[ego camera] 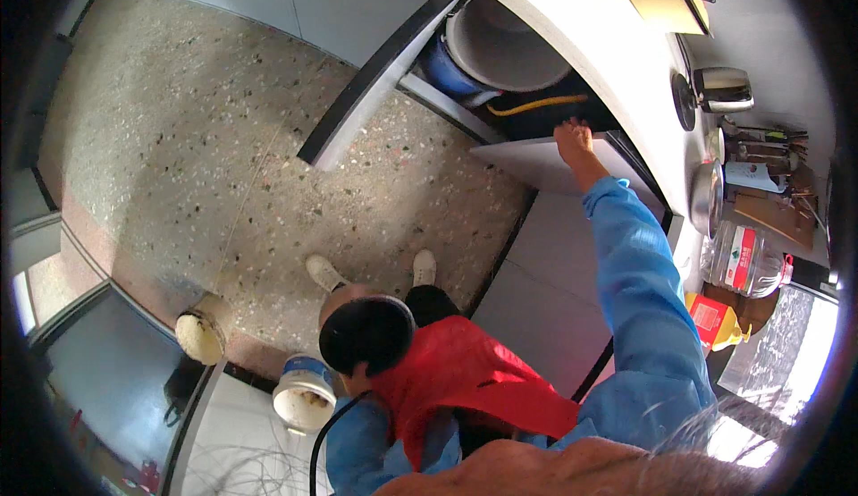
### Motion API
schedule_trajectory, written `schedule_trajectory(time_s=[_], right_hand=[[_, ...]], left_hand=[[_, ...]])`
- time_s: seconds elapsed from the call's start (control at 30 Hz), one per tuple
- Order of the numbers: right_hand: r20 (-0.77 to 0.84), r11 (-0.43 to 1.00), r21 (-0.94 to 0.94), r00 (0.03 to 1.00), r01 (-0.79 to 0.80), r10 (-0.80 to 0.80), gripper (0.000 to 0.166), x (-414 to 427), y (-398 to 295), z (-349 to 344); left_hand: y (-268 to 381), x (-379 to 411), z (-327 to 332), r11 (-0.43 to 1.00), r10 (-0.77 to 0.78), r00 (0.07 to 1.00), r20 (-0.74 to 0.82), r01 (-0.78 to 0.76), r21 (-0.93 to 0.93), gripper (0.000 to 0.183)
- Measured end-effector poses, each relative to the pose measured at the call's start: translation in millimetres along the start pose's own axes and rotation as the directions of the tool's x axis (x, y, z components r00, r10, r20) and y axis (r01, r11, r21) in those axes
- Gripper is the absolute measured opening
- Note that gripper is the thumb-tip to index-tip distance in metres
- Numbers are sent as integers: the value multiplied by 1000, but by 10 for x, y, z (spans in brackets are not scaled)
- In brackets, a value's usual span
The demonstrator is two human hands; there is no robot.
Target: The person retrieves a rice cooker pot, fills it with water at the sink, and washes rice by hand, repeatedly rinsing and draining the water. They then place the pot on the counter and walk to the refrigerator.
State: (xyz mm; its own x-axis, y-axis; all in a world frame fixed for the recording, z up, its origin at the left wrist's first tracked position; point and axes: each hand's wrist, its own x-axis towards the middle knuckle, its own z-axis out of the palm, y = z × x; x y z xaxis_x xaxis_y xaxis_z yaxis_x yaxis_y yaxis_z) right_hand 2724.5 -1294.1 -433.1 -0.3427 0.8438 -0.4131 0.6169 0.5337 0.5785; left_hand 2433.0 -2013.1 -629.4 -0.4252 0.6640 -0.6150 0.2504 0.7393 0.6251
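My left hand [357, 381] holds a dark, round pan or bowl [367, 335] by its near rim, in front of a red apron [469, 368]. My right hand [575, 139] reaches far forward, its fingers curled over the edge of a light cabinet door [549, 161] that stands open. Just beyond that hand, inside the low cabinet, a yellow hose [536, 104] lies on a dark surface. Beside the hose are a large grey basin [513, 43] and a blue bucket or tub [449, 70], partly hidden by it.
Another cabinet door [382, 80] juts over the speckled floor [221, 147]. A white bucket [305, 402] and a cream container [200, 335] stand at lower left. Along the white countertop [623, 60] are a kettle [724, 90], a metal bowl [707, 198] and a clear plastic bottle [744, 258].
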Motion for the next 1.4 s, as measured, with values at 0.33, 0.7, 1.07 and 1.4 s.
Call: schedule_trajectory(time_s=[0.33, 0.7, 1.07, 1.4], right_hand=[[-435, 545, 731, 896, 410, -90, 46, -1034, -1788, -1851], [-649, 782, 370, 742, 501, -168, 30, -284, -2393, -3397], [-413, 848, 230, 836, 478, -360, 26, -854, -1903, -2720], [206, 838, 511, 973, -195, 101, 34, -1507, -1405, -1396]], left_hand=[[1421, 118, -883, 772, -369, 926, -76, 260, -580, 50], [3053, 161, -2663, 387, -367, 867, -338, -188, -903, 58], [3208, 420, -3857, 591, -14, 773, -634, -505, -629, 69], [3323, 723, -3937, 294, -221, 954, -203, -133, -946, 55]])
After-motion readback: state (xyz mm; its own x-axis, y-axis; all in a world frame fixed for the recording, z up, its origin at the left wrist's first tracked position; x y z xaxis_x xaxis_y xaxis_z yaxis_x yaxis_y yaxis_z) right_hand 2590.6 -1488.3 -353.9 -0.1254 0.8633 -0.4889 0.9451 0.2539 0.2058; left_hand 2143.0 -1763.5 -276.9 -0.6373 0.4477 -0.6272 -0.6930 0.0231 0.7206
